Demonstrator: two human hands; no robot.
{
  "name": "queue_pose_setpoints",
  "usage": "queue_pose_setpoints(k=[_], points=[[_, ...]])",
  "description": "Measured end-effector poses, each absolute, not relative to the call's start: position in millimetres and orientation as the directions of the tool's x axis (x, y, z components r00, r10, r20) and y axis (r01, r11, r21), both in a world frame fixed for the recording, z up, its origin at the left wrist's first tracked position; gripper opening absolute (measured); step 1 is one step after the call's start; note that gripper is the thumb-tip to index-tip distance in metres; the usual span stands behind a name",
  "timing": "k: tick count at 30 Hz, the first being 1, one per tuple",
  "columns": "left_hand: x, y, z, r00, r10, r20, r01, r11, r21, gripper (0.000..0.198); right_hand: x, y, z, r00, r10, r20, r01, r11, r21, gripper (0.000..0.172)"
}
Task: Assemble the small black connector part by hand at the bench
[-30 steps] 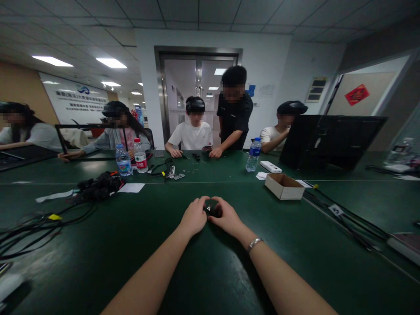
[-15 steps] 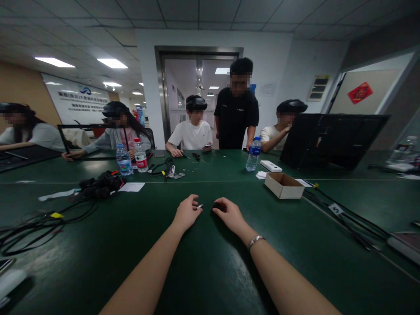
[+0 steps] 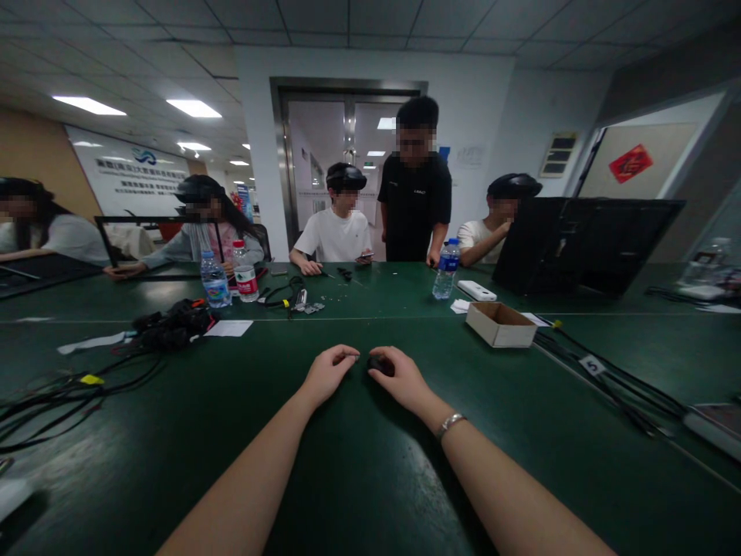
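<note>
Over the green tabletop (image 3: 370, 432), my two hands face each other a short distance apart. Fingers and thumb of my left hand (image 3: 329, 374) are pinched together at the tips; a small light-coloured bit shows there, too small to name. My right hand (image 3: 402, 378), with a silver band at the wrist, curls round a small dark rounded object (image 3: 379, 364). Part of that object is hidden by the fingers, so its kind does not show.
An open cardboard box (image 3: 501, 326) stands ahead right, near a water bottle (image 3: 445, 270) and a black monitor (image 3: 584, 245). Black cables (image 3: 86, 398) and a dark bundle (image 3: 174, 324) lie left. Several people, most wearing headsets, are across the table.
My left hand's fingers have closed into a tighter pinch, and the silvery bit seen there shows less. My right hand has shifted slightly left, with more of the dark object showing.
</note>
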State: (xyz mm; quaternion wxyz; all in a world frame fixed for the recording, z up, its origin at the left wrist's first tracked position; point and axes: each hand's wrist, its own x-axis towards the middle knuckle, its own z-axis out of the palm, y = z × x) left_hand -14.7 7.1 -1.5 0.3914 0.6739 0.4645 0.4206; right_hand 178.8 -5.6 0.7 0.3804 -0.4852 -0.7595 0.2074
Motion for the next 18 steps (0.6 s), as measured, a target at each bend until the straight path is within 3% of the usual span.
queue_pose_setpoints(k=[4, 7, 18], points=[[-14.4, 6.7, -1.8, 0.204, 0.954, 0.220, 0.236, -0.266, 0.934, 0.025, 178.2, -3.4, -3.4, -0.231, 0.901, 0.367, 0.533, 0.433, -0.727, 0.028], [-14.7, 6.5, -1.8, 0.206, 0.955, 0.211, 0.211, -0.254, 0.944, 0.024, 178.3, -3.2, -2.9, -0.255, 0.885, 0.389, 0.548, 0.464, -0.696, 0.020], [-12.7, 2.1, 3.9, 0.253, 0.955, 0.157, 0.230, -0.217, 0.949, 0.022, 178.6, -4.4, 0.5, -0.279, 0.868, 0.410, 0.590, 0.492, -0.640, 0.019]])
